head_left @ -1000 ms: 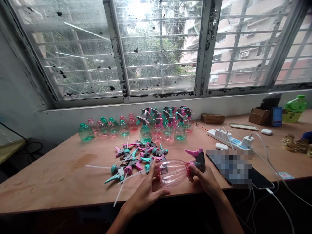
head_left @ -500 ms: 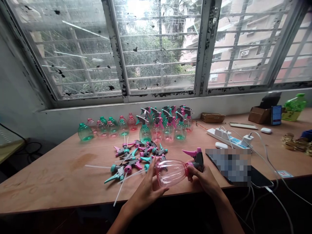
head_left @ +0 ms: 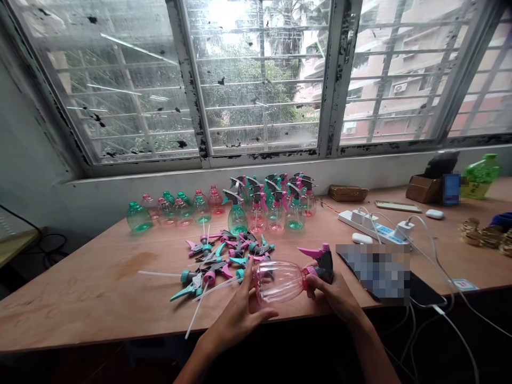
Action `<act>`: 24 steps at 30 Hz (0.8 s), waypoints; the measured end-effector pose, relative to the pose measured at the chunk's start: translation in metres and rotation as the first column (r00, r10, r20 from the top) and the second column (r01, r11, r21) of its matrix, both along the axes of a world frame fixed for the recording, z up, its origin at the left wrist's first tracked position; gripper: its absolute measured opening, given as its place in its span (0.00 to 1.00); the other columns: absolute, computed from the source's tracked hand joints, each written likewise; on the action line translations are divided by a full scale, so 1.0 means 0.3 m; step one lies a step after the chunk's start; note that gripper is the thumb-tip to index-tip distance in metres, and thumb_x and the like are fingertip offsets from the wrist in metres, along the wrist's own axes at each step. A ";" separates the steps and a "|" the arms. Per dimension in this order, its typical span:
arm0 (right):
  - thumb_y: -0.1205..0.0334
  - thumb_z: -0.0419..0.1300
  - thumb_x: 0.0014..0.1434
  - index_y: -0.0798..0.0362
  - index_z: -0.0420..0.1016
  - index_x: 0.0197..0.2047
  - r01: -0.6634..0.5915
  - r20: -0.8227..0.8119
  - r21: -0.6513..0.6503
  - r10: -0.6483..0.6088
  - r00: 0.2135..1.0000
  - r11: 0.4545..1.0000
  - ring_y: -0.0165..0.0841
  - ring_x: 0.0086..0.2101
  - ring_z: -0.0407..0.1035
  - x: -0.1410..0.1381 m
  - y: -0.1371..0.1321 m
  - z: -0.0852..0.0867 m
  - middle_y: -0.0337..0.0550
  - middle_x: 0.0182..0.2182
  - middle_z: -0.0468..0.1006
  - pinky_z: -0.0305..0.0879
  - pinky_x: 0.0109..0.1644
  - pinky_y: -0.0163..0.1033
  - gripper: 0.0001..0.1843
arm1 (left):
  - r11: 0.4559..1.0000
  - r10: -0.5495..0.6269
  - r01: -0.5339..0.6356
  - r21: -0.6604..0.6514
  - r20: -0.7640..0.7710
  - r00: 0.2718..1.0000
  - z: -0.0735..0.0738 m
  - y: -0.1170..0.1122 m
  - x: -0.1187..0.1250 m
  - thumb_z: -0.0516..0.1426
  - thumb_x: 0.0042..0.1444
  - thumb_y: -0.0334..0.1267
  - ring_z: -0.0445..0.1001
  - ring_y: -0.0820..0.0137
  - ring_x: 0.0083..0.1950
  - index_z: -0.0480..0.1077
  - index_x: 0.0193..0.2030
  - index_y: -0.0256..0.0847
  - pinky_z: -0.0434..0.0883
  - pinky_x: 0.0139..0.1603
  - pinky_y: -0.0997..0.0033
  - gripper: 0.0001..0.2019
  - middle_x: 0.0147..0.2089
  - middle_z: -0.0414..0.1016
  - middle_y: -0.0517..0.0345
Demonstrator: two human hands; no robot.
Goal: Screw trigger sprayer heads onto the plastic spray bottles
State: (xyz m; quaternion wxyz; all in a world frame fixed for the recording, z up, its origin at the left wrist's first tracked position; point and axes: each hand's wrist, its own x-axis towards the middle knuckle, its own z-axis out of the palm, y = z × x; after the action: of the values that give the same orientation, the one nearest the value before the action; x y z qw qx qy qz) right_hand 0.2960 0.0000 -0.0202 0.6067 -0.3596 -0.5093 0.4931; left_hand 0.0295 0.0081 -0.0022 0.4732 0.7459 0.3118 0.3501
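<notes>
A clear pink spray bottle [head_left: 279,282] lies sideways in the air over the table's front edge, its base to the left. My left hand [head_left: 245,306] cups the base end, fingers behind and thumb below. My right hand [head_left: 330,293] grips the pink collar of the black and pink spray head [head_left: 323,262] at the bottle's neck. The trigger points up and left. Just beyond my left hand, a pile of loose spray heads [head_left: 216,266] in pink, teal and black lies on the table, some with white dip tubes sticking out.
Behind the pile stand several bottles with spray heads [head_left: 276,213]; headless green and pink bottles [head_left: 176,209] are to their left. On the right are a power strip [head_left: 376,228] with white cables, a dark tablet-like device [head_left: 426,289], a cardboard box [head_left: 422,188] and a brown packet [head_left: 348,193].
The pink bottle stays in both hands in nearly the same pose. The whole view has shifted very slightly; nothing was taken or let go.
</notes>
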 end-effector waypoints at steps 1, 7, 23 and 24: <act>0.45 0.74 0.53 0.53 0.77 0.37 0.005 0.000 0.001 -0.005 1.000 1.000 0.33 0.20 0.70 0.001 0.000 -0.001 0.40 0.21 0.79 0.65 0.25 0.37 0.22 | 1.000 -0.010 0.010 -0.016 -0.002 1.000 0.008 -0.006 -0.002 0.67 0.59 0.43 0.61 0.52 0.74 0.26 0.78 0.56 0.59 0.74 0.49 0.57 0.80 0.47 0.47; 0.45 0.72 0.56 0.54 0.77 0.36 0.023 0.023 0.031 -0.023 0.999 0.999 0.34 0.21 0.70 0.008 -0.001 -0.004 0.40 0.20 0.79 0.67 0.27 0.39 0.20 | 0.997 -0.047 0.046 -0.063 -0.019 0.999 0.028 -0.019 -0.016 0.62 0.63 0.49 0.55 0.51 0.77 0.31 0.79 0.51 0.53 0.77 0.49 0.50 0.81 0.44 0.47; 0.46 0.73 0.56 0.55 0.80 0.31 0.038 -0.001 0.034 -0.038 0.999 0.999 0.32 0.20 0.70 0.008 0.014 -0.019 0.42 0.22 0.80 0.66 0.27 0.37 0.19 | 0.999 -0.047 0.048 0.012 -0.047 0.998 0.013 0.002 -0.008 0.64 0.62 0.45 0.57 0.52 0.76 0.27 0.78 0.58 0.56 0.76 0.47 0.53 0.81 0.43 0.51; 0.46 0.73 0.56 0.55 0.80 0.31 0.039 0.000 0.036 -0.039 0.999 0.999 0.32 0.20 0.70 0.007 0.012 -0.017 0.42 0.21 0.79 0.66 0.27 0.37 0.19 | 0.999 -0.044 0.046 0.024 -0.053 0.998 0.016 0.002 -0.007 0.65 0.62 0.45 0.57 0.52 0.77 0.30 0.78 0.58 0.55 0.76 0.47 0.52 0.81 0.42 0.51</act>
State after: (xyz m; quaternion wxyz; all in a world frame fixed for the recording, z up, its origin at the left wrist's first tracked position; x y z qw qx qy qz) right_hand 0.2981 0.0037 -0.0253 0.6225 -0.3588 -0.5110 0.4717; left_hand 0.0273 0.0086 0.0027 0.4633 0.7675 0.3029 0.3235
